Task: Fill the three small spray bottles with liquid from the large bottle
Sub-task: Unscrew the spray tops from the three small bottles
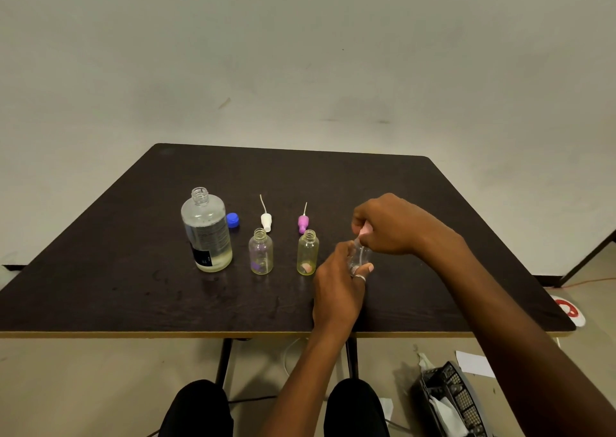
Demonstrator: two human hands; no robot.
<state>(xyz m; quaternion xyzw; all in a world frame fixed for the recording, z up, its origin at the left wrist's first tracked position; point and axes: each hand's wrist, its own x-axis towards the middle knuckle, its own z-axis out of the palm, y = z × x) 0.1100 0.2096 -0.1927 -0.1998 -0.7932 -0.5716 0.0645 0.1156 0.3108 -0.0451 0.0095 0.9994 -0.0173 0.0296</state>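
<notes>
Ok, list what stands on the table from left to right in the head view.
Large bottle → blue cap → white sprayer → pink sprayer → third small bottle, held by left hand and right hand.

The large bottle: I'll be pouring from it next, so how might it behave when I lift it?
The large bottle looks mostly full of clear liquid, so probably heavy for its size. It stands tall with its cap off beside it, so a knock could tip and spill it. Its smooth clear wall may be slippery; a firm grip seems wise.

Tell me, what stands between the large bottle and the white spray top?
In the head view, the blue cap lies between the large bottle and the white spray top.
</notes>
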